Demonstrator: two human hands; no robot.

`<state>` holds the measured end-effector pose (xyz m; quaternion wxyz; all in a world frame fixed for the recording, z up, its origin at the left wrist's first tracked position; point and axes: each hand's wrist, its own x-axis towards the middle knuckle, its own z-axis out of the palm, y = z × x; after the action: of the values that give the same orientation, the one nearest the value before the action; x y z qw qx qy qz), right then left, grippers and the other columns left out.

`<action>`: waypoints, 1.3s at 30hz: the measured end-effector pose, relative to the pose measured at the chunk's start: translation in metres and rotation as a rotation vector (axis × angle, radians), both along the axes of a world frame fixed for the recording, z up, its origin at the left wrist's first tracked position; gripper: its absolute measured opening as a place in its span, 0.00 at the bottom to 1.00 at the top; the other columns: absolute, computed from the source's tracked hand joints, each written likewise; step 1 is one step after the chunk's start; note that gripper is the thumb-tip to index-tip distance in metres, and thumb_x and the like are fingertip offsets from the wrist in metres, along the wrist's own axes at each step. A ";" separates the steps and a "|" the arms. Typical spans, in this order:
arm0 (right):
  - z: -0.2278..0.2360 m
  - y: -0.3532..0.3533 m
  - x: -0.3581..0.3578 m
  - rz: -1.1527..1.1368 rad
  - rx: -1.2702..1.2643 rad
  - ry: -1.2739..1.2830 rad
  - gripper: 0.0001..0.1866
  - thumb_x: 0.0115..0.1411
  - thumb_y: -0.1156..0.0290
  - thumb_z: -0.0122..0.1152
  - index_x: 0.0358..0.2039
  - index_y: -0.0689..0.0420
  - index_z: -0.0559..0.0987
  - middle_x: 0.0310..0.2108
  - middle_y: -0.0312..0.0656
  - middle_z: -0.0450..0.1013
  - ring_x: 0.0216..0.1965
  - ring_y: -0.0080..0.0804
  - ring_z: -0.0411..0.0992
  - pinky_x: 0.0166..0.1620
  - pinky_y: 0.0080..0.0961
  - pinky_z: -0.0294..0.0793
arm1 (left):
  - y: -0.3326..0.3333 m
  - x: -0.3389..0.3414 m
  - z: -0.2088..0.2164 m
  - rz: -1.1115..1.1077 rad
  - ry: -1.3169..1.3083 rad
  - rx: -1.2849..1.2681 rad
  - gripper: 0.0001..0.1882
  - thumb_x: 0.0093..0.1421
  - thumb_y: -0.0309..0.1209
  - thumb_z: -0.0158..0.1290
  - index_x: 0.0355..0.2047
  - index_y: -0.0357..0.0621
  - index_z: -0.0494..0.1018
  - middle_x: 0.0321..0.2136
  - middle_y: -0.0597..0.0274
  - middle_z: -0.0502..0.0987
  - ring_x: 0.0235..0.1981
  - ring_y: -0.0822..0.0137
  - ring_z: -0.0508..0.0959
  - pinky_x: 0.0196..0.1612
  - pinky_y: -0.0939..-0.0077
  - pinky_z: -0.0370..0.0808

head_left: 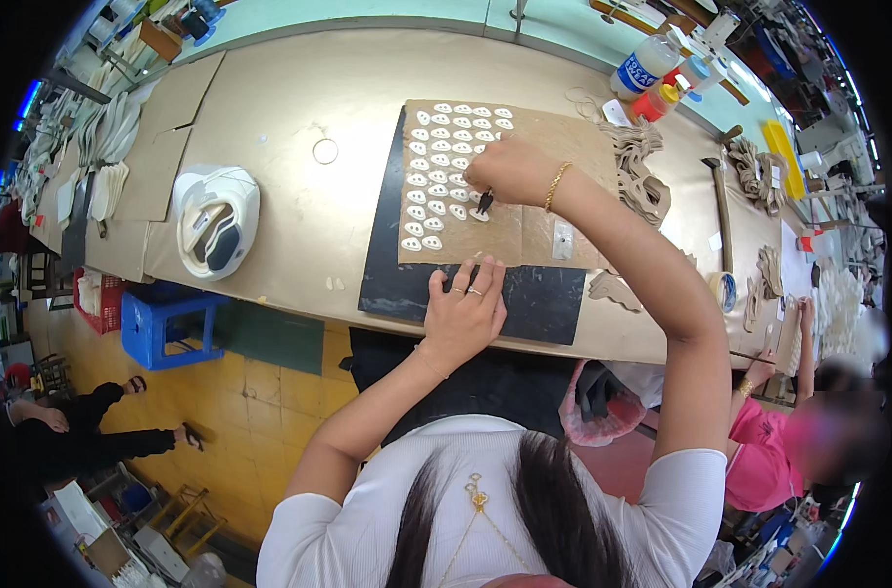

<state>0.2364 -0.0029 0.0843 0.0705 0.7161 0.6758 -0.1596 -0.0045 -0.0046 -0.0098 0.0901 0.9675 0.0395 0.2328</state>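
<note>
Right hand (516, 174) closed around a black-tipped tool (485, 203), tip down at the near right of the rows of small white two-holed pieces (437, 191). Pieces lie on the left of a brown paper sheet (568, 152), atop a black board (379, 269). Left hand (468, 309) at sheet's near edge, fingers half-curled; cannot tell whether it grips anything.

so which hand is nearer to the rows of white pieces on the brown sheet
Right hand: at the right side of the white pieces. The left hand is over the dark board, on their near side.
</note>
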 end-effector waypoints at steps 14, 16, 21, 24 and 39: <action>0.012 -0.049 -0.014 0.055 0.401 -0.204 0.05 0.54 0.70 0.64 0.32 0.49 0.84 0.27 0.35 0.78 0.38 0.31 0.77 0.51 0.32 0.70 | 0.004 0.009 -0.002 0.003 -0.027 0.004 0.27 0.55 0.37 0.57 0.55 0.42 0.76 0.55 0.59 0.75 0.55 0.58 0.73 0.53 0.50 0.66; 0.007 -0.041 -0.019 0.074 0.511 -0.254 0.04 0.56 0.70 0.62 0.30 0.48 0.84 0.27 0.34 0.78 0.39 0.30 0.77 0.52 0.32 0.70 | 0.004 0.009 -0.002 0.004 -0.034 -0.008 0.26 0.55 0.37 0.57 0.54 0.42 0.77 0.55 0.59 0.75 0.55 0.58 0.73 0.54 0.50 0.66; -0.012 -0.026 -0.020 0.148 0.461 -0.315 0.04 0.56 0.69 0.62 0.27 0.47 0.84 0.28 0.32 0.78 0.41 0.28 0.77 0.53 0.32 0.70 | 0.002 0.010 0.001 0.019 -0.047 -0.044 0.25 0.54 0.35 0.58 0.53 0.42 0.77 0.55 0.61 0.75 0.54 0.60 0.72 0.54 0.52 0.64; -0.009 -0.022 -0.023 0.181 0.398 -0.313 0.05 0.54 0.70 0.62 0.32 0.48 0.84 0.30 0.31 0.75 0.41 0.28 0.74 0.53 0.30 0.69 | 0.002 0.010 0.002 0.023 -0.048 -0.040 0.25 0.54 0.35 0.58 0.53 0.42 0.77 0.55 0.60 0.75 0.54 0.59 0.73 0.57 0.50 0.64; -0.006 -0.032 -0.030 0.402 0.279 -0.335 0.07 0.53 0.65 0.62 0.22 0.49 0.85 0.26 0.35 0.80 0.41 0.33 0.78 0.55 0.33 0.70 | 0.002 0.011 0.000 -0.001 -0.026 -0.028 0.26 0.55 0.37 0.56 0.53 0.40 0.76 0.53 0.57 0.75 0.54 0.57 0.73 0.62 0.45 0.64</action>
<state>0.2060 -0.0346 0.0780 0.1120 0.5870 0.7986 0.0724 0.0066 -0.0023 -0.0095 0.1041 0.9631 0.0413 0.2448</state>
